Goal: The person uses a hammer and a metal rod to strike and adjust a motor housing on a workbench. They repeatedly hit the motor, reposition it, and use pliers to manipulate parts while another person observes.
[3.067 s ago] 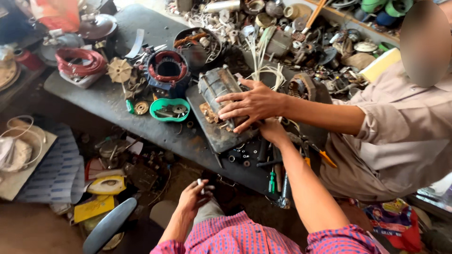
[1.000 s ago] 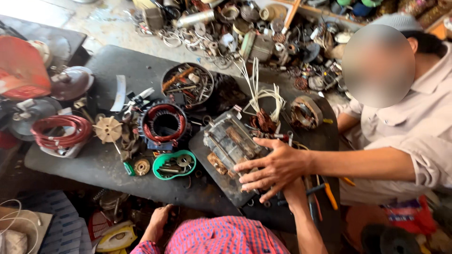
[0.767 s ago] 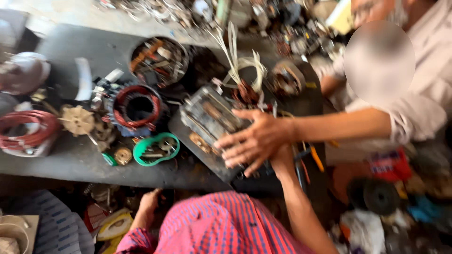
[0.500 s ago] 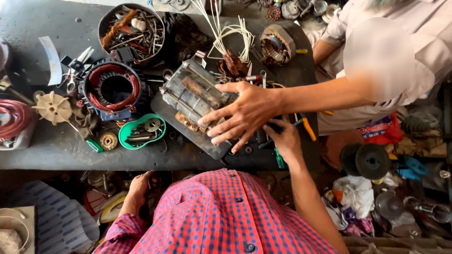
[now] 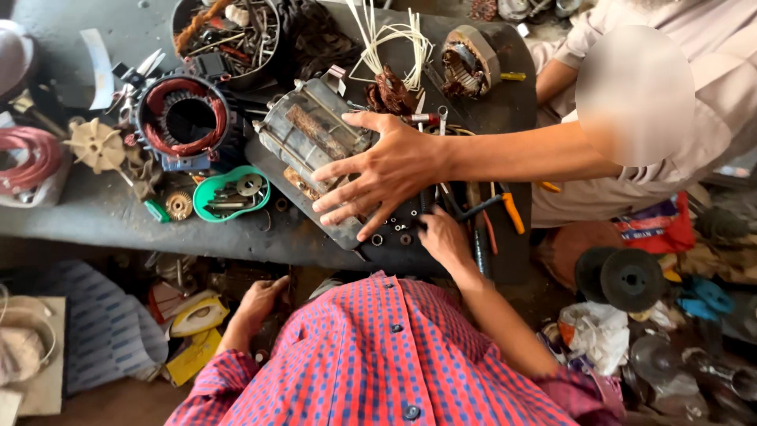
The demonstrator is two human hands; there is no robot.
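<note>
A cluttered dark workbench (image 5: 95, 213) is shown. The rusty grey metal motor housing (image 5: 311, 146) is pressed by a co-worker's spread hand (image 5: 386, 170). The right hand (image 5: 443, 237) is laid beside it, finger state indiscernible; the left hand (image 5: 256, 304) is hung below, loosely curled, empty.

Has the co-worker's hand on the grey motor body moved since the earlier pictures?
No. The co-worker's hand still lies spread on the grey motor body, at the end away from the green tray; only the camera shifts.

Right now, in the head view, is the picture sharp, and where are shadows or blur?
Head view: even soft daylight, no strong glare; the motor casing and the co-worker's hand on it are sharp; a face is blurred out; dark shadow lies under the bench edge, where the left hand is dim; the right hand is partly hidden; the edges bend slightly.
</note>
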